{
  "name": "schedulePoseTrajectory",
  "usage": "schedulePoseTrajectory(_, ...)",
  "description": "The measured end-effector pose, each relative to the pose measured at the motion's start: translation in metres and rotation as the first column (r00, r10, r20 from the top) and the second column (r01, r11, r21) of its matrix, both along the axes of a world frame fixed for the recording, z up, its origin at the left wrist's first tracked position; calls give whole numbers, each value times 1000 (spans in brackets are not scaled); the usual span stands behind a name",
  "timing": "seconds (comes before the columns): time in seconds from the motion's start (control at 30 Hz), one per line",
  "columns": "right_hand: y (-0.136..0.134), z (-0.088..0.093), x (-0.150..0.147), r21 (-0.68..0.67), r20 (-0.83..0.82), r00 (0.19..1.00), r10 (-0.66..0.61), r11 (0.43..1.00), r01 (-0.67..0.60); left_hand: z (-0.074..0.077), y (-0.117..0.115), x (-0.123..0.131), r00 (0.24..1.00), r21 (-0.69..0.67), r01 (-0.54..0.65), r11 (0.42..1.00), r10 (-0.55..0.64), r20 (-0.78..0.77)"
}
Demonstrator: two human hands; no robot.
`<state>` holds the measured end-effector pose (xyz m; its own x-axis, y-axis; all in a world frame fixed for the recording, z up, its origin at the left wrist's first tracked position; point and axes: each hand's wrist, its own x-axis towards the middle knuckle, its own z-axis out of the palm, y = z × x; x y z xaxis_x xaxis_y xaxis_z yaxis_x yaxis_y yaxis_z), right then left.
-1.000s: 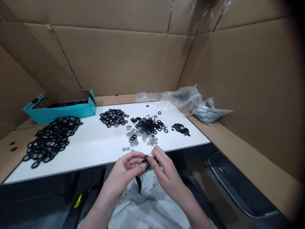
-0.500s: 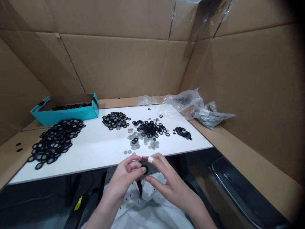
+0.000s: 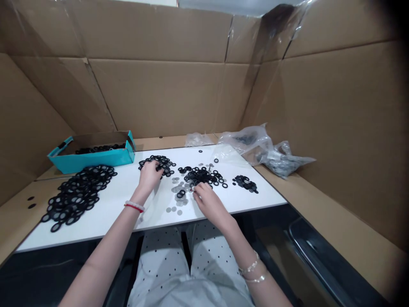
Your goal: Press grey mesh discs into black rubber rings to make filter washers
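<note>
My left hand reaches over the back-left pile of black rings; its thumb and forefinger look apart, though the other fingertips are hidden. Many rings in this pile have grey centres. At the near edge of the middle pile of black rings, my right hand has its fingers drawn together in a pinch. What lies between those fingertips is too small to make out. Small grey discs are scattered on the white board beside the right hand, with a couple of loose black rings among them.
A larger heap of black rings covers the left of the white board. Behind it stands a teal box holding more rings. A small dark pile lies to the right. Plastic bags rest at the back right, beneath cardboard walls.
Both hands have parted and moved forward from the board's front edge. The left went to the back-left pile, the right to the middle pile. The black ring in my left fingers is no longer distinguishable.
</note>
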<state>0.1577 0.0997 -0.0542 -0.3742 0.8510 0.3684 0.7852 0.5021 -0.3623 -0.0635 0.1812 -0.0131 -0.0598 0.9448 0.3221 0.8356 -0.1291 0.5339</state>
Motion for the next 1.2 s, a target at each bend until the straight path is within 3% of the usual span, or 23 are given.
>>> schedulePoseTrajectory(0.1,20,0,-6,-10,131,991,25,1000,-24,-6,-6,11,992,-41,83,996,-86,-90)
schedulePoseTrajectory(0.23,35,2,-13,-17,160,985,58,998,-56,-21,-43,33,955,-144,243,959,-263,-140)
schedulePoseTrajectory(0.37,42,1,-12,-18,132,989,65,998,-64,-29,-67,43,944,-115,280,953,-295,-148)
schedulePoseTrajectory(0.6,49,-2,-9,-24,-73,994,80,996,-82,-32,-63,39,977,-30,214,976,-214,3)
schedulePoseTrajectory(0.73,39,-1,-10,-64,-244,966,88,992,-106,-27,-64,38,933,-30,209,977,-191,305)
schedulePoseTrajectory(0.8,27,0,-13,-119,-408,908,96,980,-157,-22,-70,41,854,-13,243,970,-208,477)
schedulePoseTrajectory(0.9,6,2,-16,-223,-734,679,19,938,-267,-11,-86,47,735,-25,303,953,-216,643)
schedulePoseTrajectory(1.0,-15,7,-16,-276,-846,525,-90,917,-289,0,-109,53,685,-67,332,941,-191,703)
schedulePoseTrajectory(1.1,-31,12,-14,-300,-866,483,-126,904,-304,5,-127,56,665,-104,342,934,-162,730)
schedulePoseTrajectory(1.2,-43,17,-12,-322,-848,518,-112,885,-337,5,-138,55,639,-112,357,928,-155,753)
